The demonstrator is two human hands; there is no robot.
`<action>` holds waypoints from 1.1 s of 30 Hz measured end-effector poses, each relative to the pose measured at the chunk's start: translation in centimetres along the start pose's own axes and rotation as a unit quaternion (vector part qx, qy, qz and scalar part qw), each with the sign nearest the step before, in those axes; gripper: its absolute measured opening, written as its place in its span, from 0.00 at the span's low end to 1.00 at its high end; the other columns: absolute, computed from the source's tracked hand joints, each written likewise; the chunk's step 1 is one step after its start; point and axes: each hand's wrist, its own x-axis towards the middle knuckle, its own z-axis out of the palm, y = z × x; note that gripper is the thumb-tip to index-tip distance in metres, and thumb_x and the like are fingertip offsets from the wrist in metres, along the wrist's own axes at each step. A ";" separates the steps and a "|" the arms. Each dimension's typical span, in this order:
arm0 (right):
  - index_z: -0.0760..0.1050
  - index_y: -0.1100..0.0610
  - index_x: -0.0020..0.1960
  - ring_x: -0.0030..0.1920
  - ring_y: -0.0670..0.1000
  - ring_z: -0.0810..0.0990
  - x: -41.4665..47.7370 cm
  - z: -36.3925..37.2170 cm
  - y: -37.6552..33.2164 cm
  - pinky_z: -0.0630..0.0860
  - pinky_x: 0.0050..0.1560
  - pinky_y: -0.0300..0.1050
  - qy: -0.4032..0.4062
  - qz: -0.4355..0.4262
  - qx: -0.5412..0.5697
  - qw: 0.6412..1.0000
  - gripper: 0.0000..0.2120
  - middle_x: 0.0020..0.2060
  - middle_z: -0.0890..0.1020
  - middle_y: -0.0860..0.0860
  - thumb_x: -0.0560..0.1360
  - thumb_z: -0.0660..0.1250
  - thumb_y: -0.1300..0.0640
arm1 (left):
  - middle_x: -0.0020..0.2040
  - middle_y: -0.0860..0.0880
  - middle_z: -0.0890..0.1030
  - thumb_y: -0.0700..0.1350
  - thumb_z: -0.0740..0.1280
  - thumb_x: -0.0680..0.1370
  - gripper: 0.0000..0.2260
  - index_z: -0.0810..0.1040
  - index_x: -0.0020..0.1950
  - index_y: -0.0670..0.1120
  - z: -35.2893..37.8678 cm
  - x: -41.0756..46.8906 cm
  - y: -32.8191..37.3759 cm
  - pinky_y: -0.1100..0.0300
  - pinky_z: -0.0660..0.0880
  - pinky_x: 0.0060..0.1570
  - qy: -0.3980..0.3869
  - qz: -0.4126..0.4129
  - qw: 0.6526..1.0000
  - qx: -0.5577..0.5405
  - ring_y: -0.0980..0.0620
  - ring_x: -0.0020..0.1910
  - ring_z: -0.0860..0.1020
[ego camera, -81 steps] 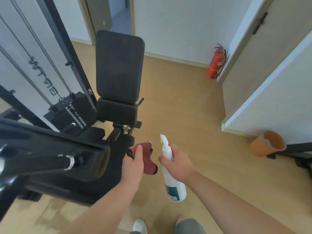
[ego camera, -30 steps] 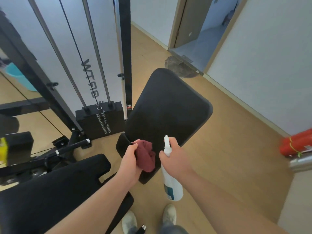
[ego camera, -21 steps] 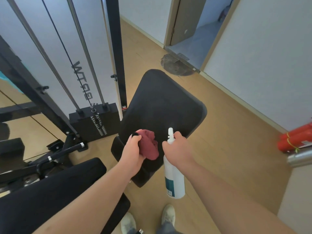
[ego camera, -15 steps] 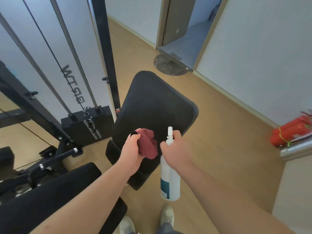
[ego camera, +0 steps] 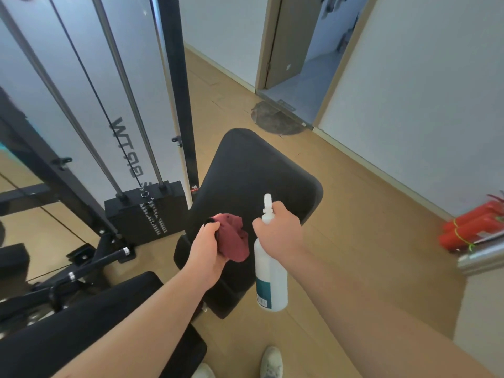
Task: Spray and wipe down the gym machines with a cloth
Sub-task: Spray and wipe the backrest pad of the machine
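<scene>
Two hands have closed on the black back pad (ego camera: 253,170) just beyond them, left hand (ego camera: 208,249) clutching the maroon cloth (ego camera: 234,241), right hand (ego camera: 278,233) wrapped round the spray bottle (ego camera: 271,279), nozzle forward, so spraying this pad appears imminent.

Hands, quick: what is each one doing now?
Left hand: grips the red cloth.
Right hand: grips the spray bottle.
</scene>
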 end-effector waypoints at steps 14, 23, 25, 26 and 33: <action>0.73 0.54 0.48 0.41 0.51 0.81 2.6 4.4 -4.2 0.83 0.46 0.47 -0.067 -0.060 -0.091 0.992 0.08 0.41 0.78 0.50 0.79 0.64 0.49 | 0.64 0.43 0.81 0.47 0.60 0.85 0.16 0.74 0.72 0.47 -4.4 0.3 2.2 0.44 0.77 0.62 0.055 0.014 0.998 -0.025 0.42 0.62 0.79; 0.74 0.54 0.54 0.45 0.52 0.81 0.4 7.7 -3.4 0.83 0.50 0.51 -0.175 -0.063 -0.152 0.971 0.10 0.45 0.80 0.51 0.78 0.66 0.48 | 0.61 0.45 0.81 0.46 0.60 0.85 0.15 0.75 0.71 0.47 -6.3 0.7 2.5 0.49 0.78 0.52 0.075 0.023 0.997 -0.027 0.45 0.58 0.80; 0.75 0.54 0.51 0.44 0.52 0.82 0.0 7.6 -2.7 0.84 0.49 0.51 -0.165 -0.049 -0.156 0.973 0.09 0.43 0.80 0.51 0.79 0.65 0.48 | 0.62 0.44 0.81 0.47 0.60 0.85 0.15 0.75 0.71 0.47 -6.2 0.7 2.5 0.48 0.78 0.53 0.075 0.016 0.997 -0.027 0.44 0.58 0.80; 0.74 0.54 0.50 0.43 0.51 0.82 -0.1 7.4 -2.4 0.84 0.48 0.50 -0.158 -0.042 -0.150 0.975 0.09 0.43 0.80 0.51 0.79 0.65 0.48 | 0.60 0.45 0.81 0.48 0.61 0.85 0.14 0.75 0.69 0.48 -6.1 0.8 2.5 0.46 0.78 0.55 0.077 0.008 0.997 -0.027 0.44 0.58 0.80; 0.70 0.52 0.50 0.42 0.52 0.80 0.7 3.1 -1.2 0.82 0.46 0.50 -0.099 0.000 -0.040 0.994 0.08 0.42 0.78 0.50 0.78 0.64 0.49 | 0.69 0.52 0.75 0.63 0.50 0.84 0.18 0.77 0.62 0.66 -4.6 1.8 2.2 0.41 0.62 0.75 0.049 0.167 0.877 0.447 0.45 0.72 0.70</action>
